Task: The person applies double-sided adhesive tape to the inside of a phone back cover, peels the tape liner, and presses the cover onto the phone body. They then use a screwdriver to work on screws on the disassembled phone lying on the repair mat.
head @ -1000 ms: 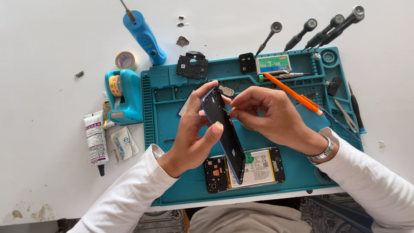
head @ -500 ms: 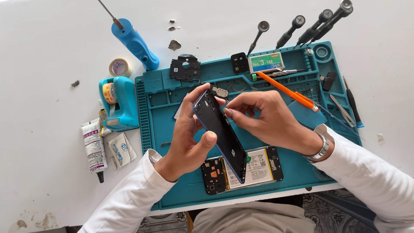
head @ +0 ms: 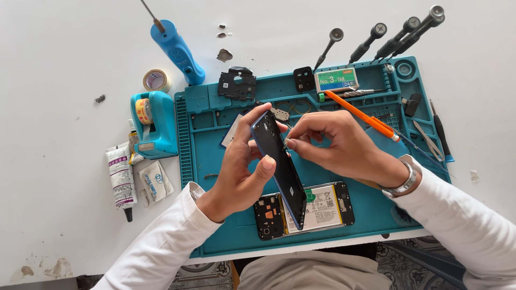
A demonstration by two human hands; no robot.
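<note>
My left hand holds a dark phone back cover on edge, tilted, above a teal repair mat. Thumb and fingers clamp its long sides. My right hand pinches at the cover's upper right edge with thumb and forefinger; whether a small part sits between them is too small to tell. Below the cover lies the opened phone body with its battery and circuit board showing, flat on the mat near the front edge.
An orange-handled tool, tweezers, a small green box and black phone parts lie on the mat. Several screwdrivers stand behind it. A blue tape dispenser, tape roll, glue tube and blue handled tool lie left.
The cover has stayed in my left hand with a slight tilt change. My right fingers remain working at its upper edge. The view has shifted a little.
</note>
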